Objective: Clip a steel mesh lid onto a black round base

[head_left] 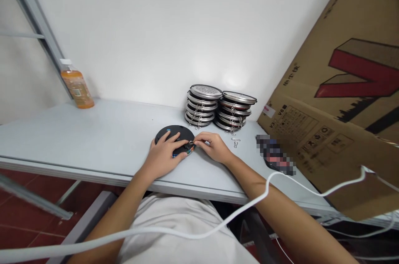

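Note:
A round black disc (178, 129) with a multicoloured strip along its near right edge lies on the table. My left hand (165, 150) rests over it with fingers spread, the thumb along the near rim and the index finger reaching toward the right edge. There, my right hand (212, 146) is closed in a pinch on a small metal wire clip (191, 142). How far the clip is attached to the disc is hidden by the fingers. Two similar clips (235, 144) lie loose on the table to the right.
Two stacks of round silver-rimmed discs (202, 106) (234, 110) with wire clips stand by the wall. A bottle of orange drink (77, 85) is at left. A large cardboard box (343, 102) leans at right, beside a pixelated dark object (276, 156). A white cable (187, 235) crosses in front.

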Motion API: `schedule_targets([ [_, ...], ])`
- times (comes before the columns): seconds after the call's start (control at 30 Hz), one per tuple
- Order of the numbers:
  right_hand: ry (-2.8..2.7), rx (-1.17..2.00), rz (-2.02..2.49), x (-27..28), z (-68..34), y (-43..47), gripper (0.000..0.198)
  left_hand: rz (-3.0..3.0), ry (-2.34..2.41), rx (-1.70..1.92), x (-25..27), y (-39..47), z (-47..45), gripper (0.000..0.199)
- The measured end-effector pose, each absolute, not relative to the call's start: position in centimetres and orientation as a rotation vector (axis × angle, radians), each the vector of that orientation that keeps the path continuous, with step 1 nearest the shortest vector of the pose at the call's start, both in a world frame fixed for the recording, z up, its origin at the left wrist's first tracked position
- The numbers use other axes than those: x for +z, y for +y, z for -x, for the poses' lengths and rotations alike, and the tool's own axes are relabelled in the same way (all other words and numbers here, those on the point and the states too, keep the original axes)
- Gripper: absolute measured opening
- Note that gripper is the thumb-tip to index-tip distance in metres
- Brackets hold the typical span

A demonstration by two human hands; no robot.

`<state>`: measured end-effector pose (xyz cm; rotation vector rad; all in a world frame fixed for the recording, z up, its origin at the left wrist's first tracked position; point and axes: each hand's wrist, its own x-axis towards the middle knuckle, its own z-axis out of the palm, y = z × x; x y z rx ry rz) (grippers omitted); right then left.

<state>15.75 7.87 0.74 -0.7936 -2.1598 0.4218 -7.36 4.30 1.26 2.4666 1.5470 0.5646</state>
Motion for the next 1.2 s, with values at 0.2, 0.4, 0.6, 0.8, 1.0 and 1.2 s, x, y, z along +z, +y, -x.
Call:
schedule_targets([
  [0.2, -2.182, 0.464, 0.746, 1.4, -15.0, 6.8, 0.015, -2.501, 1.302, 0.556, 1.7, 4.9, 8.9, 0.045],
  [0.4, -2.213, 0.436, 0.649, 1.6, -14.3, 6.3, 0.017, -2.448, 1.105, 0.56, 2.5, 6.0, 10.0, 0.044],
  [0.6, -2.235, 0.331, 0.619, 1.2, -14.0, 6.4, 0.017, -2.407, 1.06, 0.554, 2.1, 6.6, 10.3, 0.039],
  [0.8, -2.248, 0.267, 0.605, 1.1, -13.9, 6.6, 0.018, -2.436, 1.037, 0.666, 1.6, 6.4, 10.2, 0.038],
  [1.0, -2.269, 0.239, 0.597, 1.0, -14.0, 6.7, 0.021, -2.426, 1.058, 0.522, 2.6, 6.1, 10.1, 0.042],
  [1.2, -2.337, 0.152, 0.54, 1.1, -14.0, 6.8, 0.014, -2.391, 1.179, 0.556, 2.9, 5.9, 8.8, 0.039],
])
